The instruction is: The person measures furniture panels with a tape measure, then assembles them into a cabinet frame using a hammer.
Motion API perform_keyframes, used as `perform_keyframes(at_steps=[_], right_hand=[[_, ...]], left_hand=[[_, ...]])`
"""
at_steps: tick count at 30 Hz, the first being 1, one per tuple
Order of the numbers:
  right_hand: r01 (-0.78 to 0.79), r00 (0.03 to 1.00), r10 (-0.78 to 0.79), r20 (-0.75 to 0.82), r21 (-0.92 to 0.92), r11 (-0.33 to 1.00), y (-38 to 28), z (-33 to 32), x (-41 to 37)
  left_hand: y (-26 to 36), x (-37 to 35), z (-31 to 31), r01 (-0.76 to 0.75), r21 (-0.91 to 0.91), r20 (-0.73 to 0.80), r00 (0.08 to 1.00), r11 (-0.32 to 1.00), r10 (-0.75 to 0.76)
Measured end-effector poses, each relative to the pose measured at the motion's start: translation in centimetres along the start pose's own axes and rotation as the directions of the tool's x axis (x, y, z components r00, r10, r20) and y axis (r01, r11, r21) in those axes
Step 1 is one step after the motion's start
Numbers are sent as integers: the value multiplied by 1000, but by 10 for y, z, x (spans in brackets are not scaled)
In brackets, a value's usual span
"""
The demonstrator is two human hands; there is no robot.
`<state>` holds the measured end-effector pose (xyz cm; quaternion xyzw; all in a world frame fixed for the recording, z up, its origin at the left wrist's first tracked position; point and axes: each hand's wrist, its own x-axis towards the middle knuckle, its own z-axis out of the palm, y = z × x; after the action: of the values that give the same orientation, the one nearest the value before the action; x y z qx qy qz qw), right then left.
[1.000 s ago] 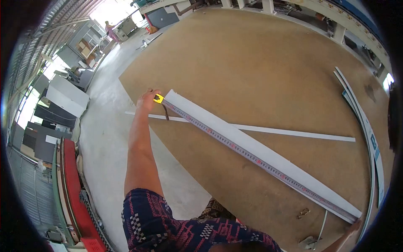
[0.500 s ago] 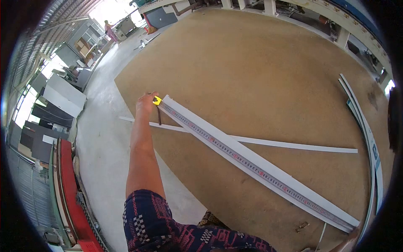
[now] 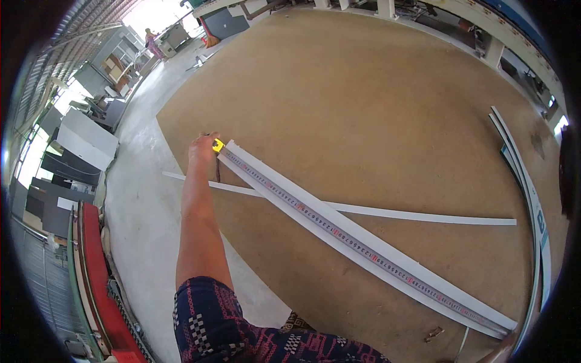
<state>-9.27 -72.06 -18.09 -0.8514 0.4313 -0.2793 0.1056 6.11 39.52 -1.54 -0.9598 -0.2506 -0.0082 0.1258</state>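
Observation:
At the left, my left hand (image 3: 201,146) is closed around a yellow and black tape measure (image 3: 218,145), by the upper end of a long white strip (image 3: 363,233). The pulled-out blade (image 3: 336,232) lies along this strip, numbers up, running down to the lower right. My right hand (image 3: 503,349) is at the strip's lower right end, mostly dark at the view's edge; its fingers cannot be made out. A thinner white strip (image 3: 423,216) crosses beneath the wide one. Below my left hand, a thin dark rod-like piece (image 3: 218,171) shows.
Everything lies on a large brown board (image 3: 339,91). Long bent strips (image 3: 525,181) stand along its right side. A small metal piece (image 3: 434,334) rests near the front. Red padded equipment (image 3: 100,272) is at the left, and a person (image 3: 151,42) stands far back.
My left hand and the tape measure appear slightly farther left and the view has shifted a little. The blade still lies along the wide strip.

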Motion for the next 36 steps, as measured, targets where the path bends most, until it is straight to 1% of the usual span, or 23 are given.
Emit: perform_keyframes(at_steps=[6, 8, 9, 10, 11, 12, 13, 15, 16, 17, 18, 19, 20, 21, 22, 23, 24, 25, 28, 29, 32, 35, 36], right_hand=[[-8, 1000, 7, -15, -11, 1000, 28, -7, 3], [-35, 999, 34, -29, -14, 999, 52, -19, 4], [-46, 999, 45, -29, -10, 999, 61, -23, 3], [-60, 997, 60, -43, -10, 998, 72, -29, 3], [-70, 996, 70, -48, -10, 997, 78, -33, 1], [-84, 995, 84, -62, -2, 996, 82, -36, 0], [-100, 992, 100, -74, 8, 995, 95, -38, -1], [-142, 985, 146, -87, 45, 989, 87, -46, -6], [-181, 979, 188, -80, 91, 979, 96, -42, -3], [-207, 974, 216, -70, 118, 971, 97, -39, -1], [-205, 973, 215, -80, 112, 972, 95, -38, -2], [-49, 994, 30, -109, -183, 982, 84, -44, -2], [-15, 984, -10, -178, -137, 990, 69, -59, -5], [-65, 973, 52, -226, -49, 997, 55, -64, -10], [-99, 974, 77, -211, -93, 991, 47, -66, -11], [-61, 979, 34, -203, -128, 990, 31, -77, -18], [-143, 965, 104, -239, -152, 978, 34, -71, -18], [-265, 964, 246, -105, -258, 929, 23, -79, -19], [-307, 952, 293, -93, -231, 923, -4, -94, -26], [-324, 946, 314, -80, -212, 922, -10, -100, -29], [-339, 940, 337, -47, -212, 916, -21, -110, -33], [-339, 941, 332, -71, -167, 926, -19, -111, -36], [-341, 940, 333, -79, -149, 928, -21, -112, -35]], left_hand=[[-3, 5, 10, -32, -14, -27, 999, 999, 32], [-13, 3, 23, -162, -131, -185, 973, 978, 136], [-10, -1, 21, -177, -233, -245, 962, 956, 118], [-6, -8, 18, -300, -238, -361, 910, 924, 203], [-22, 8, 36, -237, -261, -294, 943, 936, 157], [-28, 13, 43, -301, -251, -349, 915, 920, 204], [-36, 21, 42, -274, -275, -296, 936, 921, 190], [-102, 76, 101, -348, -457, -367, 912, 819, 182], [-88, 58, 74, -317, -257, -355, 910, 913, 216], [-90, 52, 59, -435, -315, -367, 875, 844, 315], [-80, 41, 45, -398, -364, -351, 896, 842, 272], [-78, 31, 30, -432, -258, -341, 878, 864, 336], [-77, 24, 17, -382, -228, -301, 902, 895, 308], [-71, 18, 9, -324, -191, -273, 924, 926, 267], [-59, 10, -2, -369, -176, -282, 907, 913, 313], [-51, 0, -16, -407, -157, -291, 890, 900, 352], [-45, -10, -27, -439, -140, -301, 873, 888, 384], [-38, -15, -32, -534, -197, -320, 828, 822, 461], [17, -65, -72, -677, -121, -325, 718, 726, 616], [39, -83, -77, -626, -169, -330, 764, 761, 555], [108, -148, -128, -762, -216, -335, 645, 610, 687], [177, -220, -184, -810, -355, -270, 566, 466, 779], [193, -235, -196, -826, -346, -261, 540, 445, 800]])
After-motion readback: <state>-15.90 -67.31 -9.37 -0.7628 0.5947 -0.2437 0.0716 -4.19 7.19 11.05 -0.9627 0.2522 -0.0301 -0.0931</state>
